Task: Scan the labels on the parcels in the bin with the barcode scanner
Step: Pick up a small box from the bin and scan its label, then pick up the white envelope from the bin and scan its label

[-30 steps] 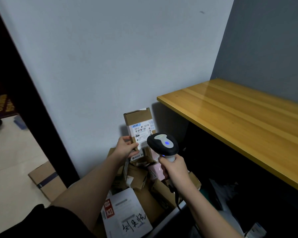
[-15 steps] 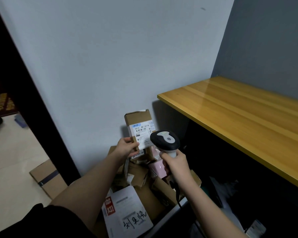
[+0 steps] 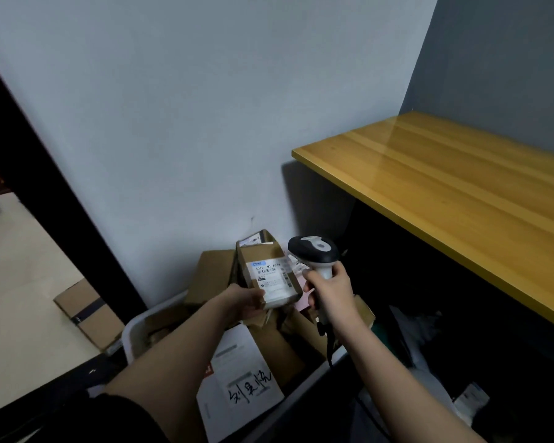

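My left hand [image 3: 245, 300] grips a small brown cardboard parcel [image 3: 269, 273] by its lower edge, just above the bin. Its white shipping label faces up toward me. My right hand [image 3: 330, 290] holds a black and white barcode scanner [image 3: 314, 252] by the handle, close to the right of the parcel, with its cable hanging down. Below both hands the white plastic bin [image 3: 135, 330] is filled with several cardboard parcels and a white envelope [image 3: 237, 378] with handwriting on it.
A yellow wooden tabletop [image 3: 461, 193] juts out at the right, with dark space and bags beneath it. A grey wall stands behind the bin. A taped cardboard box [image 3: 87, 311] lies on the pale floor at the left, next to a dark door frame.
My left hand has lowered the parcel from upright against the wall to a tilted position just above the bin. The scanner stayed beside it, and its blue light has gone out.
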